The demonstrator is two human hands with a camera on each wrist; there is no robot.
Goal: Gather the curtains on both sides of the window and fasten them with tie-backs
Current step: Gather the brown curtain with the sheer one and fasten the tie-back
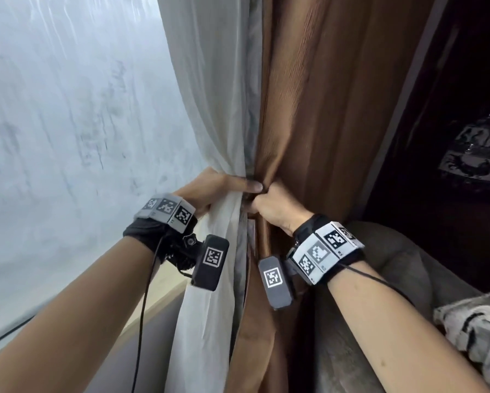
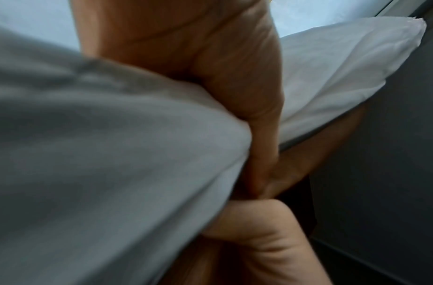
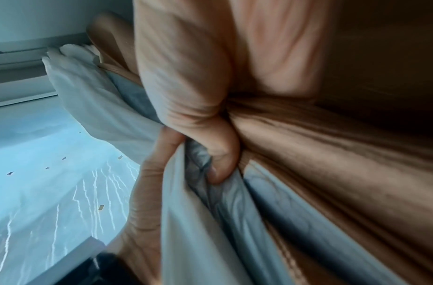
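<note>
Two curtain layers at right edge of window (image 1: 68,123) — one white sheer curtain (image 1: 209,95), one brown curtain (image 1: 309,95); grey lining visible between them in right wrist view; both layers bunched together at one waist point, flaring above and below it; two hands on bunch, touching each other at that point.

Left hand (image 1: 209,191) wrapped around sheer curtain from window side; thumb across front of folds, tip meeting right hand; fingers curled behind cloth, clamped on sheer curtain; left wrist view blurred, mostly grey-white cloth plus palm.

Right hand (image 1: 272,205) closed as fist on brown curtain at same height, just right of left hand; right wrist view shows fingers (image 3: 222,164) dug into folds, clamped on brown cloth and lining together; brown pleats radiating from grip.

Tie-back — cannot tell; nothing clearly identifiable as one; small dark bit at junction of hands too hidden to name.

Two wrist bands with printed markers, one per wrist; one grey upholstered seat (image 1: 394,265) low right beside brown curtain; one patterned cloth (image 1: 479,336) lying on it.
</note>
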